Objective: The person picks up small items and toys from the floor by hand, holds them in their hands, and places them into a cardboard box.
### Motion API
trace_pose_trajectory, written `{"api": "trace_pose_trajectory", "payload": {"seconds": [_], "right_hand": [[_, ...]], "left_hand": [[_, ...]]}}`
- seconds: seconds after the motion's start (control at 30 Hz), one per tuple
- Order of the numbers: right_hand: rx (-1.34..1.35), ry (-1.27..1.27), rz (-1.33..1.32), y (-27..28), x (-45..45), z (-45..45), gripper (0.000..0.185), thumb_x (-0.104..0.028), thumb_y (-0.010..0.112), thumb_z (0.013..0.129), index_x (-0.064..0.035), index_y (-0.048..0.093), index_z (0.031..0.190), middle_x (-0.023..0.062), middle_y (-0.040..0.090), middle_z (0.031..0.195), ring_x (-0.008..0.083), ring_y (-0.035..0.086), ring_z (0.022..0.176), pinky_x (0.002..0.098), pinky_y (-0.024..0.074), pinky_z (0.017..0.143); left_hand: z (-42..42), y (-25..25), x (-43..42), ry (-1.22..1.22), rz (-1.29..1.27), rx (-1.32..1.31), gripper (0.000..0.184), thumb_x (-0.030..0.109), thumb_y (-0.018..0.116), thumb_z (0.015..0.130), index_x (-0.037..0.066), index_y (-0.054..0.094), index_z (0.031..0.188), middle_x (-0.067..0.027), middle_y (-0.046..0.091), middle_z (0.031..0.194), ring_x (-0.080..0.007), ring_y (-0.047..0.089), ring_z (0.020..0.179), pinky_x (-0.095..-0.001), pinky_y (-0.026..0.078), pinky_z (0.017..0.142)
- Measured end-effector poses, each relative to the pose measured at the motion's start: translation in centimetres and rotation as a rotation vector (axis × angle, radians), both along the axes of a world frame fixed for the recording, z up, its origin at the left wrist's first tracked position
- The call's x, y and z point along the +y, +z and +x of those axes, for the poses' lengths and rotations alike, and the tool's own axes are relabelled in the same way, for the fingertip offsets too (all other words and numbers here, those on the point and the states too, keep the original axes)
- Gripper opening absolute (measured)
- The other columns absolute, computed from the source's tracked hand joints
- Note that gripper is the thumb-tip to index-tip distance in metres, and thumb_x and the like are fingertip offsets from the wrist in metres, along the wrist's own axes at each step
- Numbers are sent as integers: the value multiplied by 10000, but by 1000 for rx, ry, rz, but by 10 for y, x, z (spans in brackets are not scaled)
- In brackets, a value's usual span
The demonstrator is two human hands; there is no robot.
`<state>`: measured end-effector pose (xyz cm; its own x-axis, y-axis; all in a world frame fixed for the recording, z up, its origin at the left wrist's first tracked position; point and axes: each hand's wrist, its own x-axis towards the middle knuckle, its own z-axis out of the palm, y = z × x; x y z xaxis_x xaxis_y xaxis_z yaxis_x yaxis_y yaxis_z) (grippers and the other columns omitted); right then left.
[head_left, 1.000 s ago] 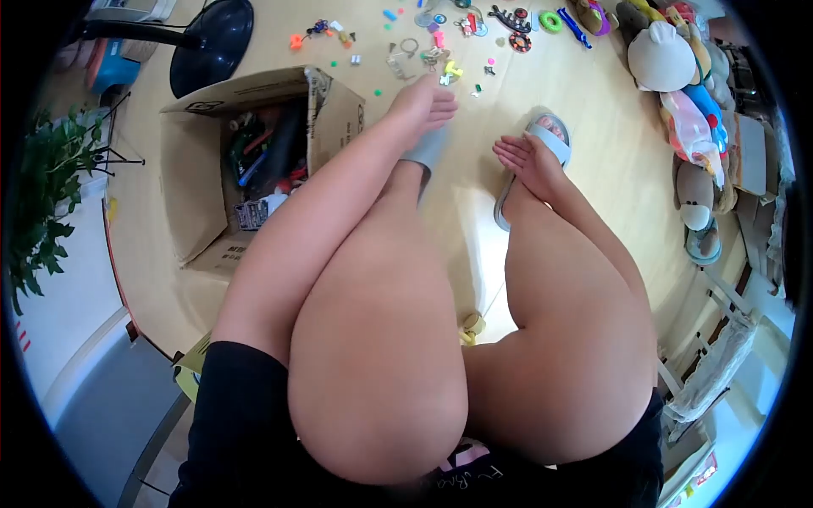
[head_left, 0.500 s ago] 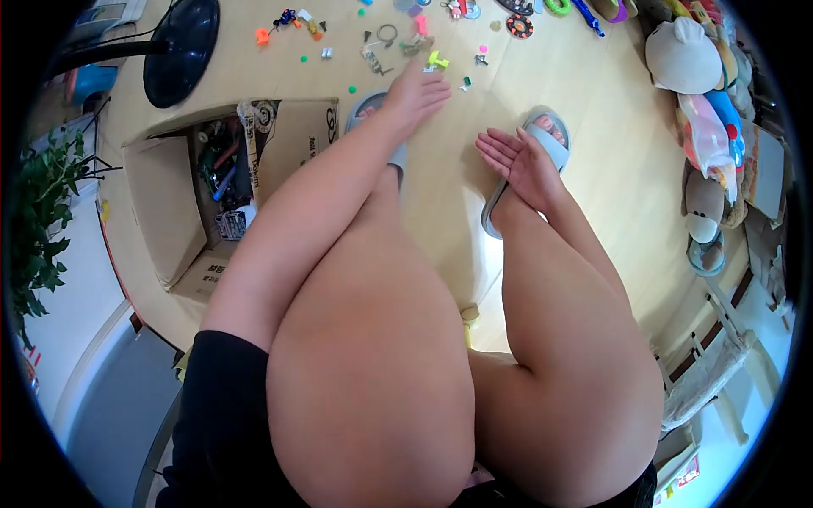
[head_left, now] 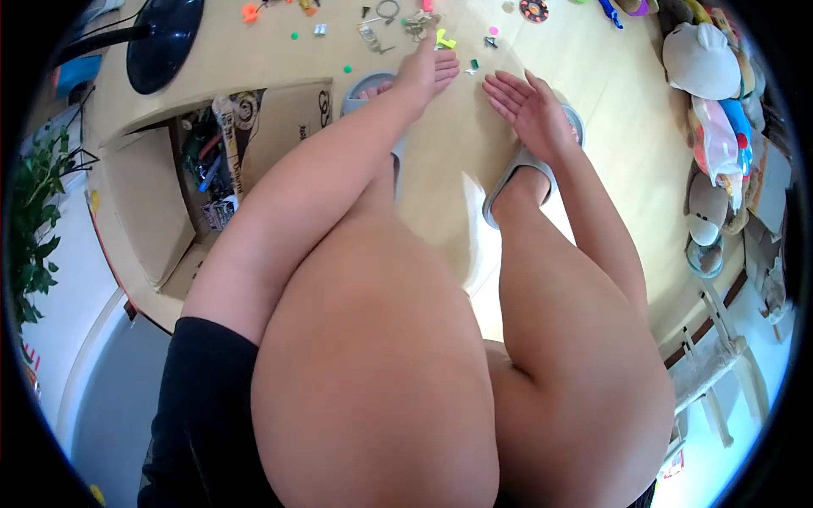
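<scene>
My left hand [head_left: 428,76] is open and empty, its fingers stretched out towards the right and its thumb raised. It is close to a yellow-green plastic piece [head_left: 445,40] and a tangle of small metal bits [head_left: 418,25]. Opposite it, my right hand [head_left: 533,110] is also open, palm turned inward, holding nothing. Between the hands and a little beyond lie a small dark-green piece [head_left: 474,63], a little grey piece [head_left: 491,42] and a pink dot [head_left: 494,30]. A key ring [head_left: 387,9] and a clear tag [head_left: 368,35] lie beyond my left wrist.
An open cardboard box [head_left: 284,127] with mixed items stands left of my left arm. Slippers [head_left: 506,190] are on my feet below the hands. Plush toys [head_left: 701,63] line the right side. A black round base [head_left: 165,51] stands at upper left, and a white chair [head_left: 720,364] at lower right.
My right hand has moved forward, away from my body, over the slipper's toe. My left hand has shifted slightly forward and right. The view has tilted, so the small pieces appear higher.
</scene>
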<state>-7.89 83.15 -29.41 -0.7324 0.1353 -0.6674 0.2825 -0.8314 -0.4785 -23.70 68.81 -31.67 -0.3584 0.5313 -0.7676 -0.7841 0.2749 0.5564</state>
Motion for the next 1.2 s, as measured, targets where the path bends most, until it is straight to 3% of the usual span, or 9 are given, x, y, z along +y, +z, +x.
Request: {"api": "trace_pose_trajectory", "payload": {"seconds": [0.17,0.57,0.97,1.2], "right_hand": [[-69,74,89,-8,11,-12,622,-398,403,1009,111,376,1365,223,443,1413,275,441,1324,362,323,1146],[-74,44,-84,-20,8,-30,616,-387,333,1033,111,346,1394,224,432,1425,274,444,1327,356,343,1148],[-84,-6,-102,-17,21,-27,626,-402,356,1019,122,394,1360,229,495,1371,269,495,1280,346,367,1125],[-101,21,-88,-20,36,-35,608,-388,336,1028,107,383,1378,220,484,1391,279,478,1306,357,361,1129]], "left_hand": [[2,-8,1,-120,-7,-2,879,669,222,960,-77,436,1372,-206,502,1391,-266,488,1297,-362,313,1130],[-6,-7,4,-151,37,-86,963,725,225,932,-106,411,1381,-214,489,1400,-268,477,1312,-344,340,1115],[-17,-3,11,-95,24,-164,1007,771,185,897,-96,516,1287,-209,603,1260,-271,593,1177,-330,421,1049],[-21,-4,18,-168,-20,-52,992,781,217,889,-60,527,1312,-185,575,1322,-250,558,1233,-323,394,1065]]}}
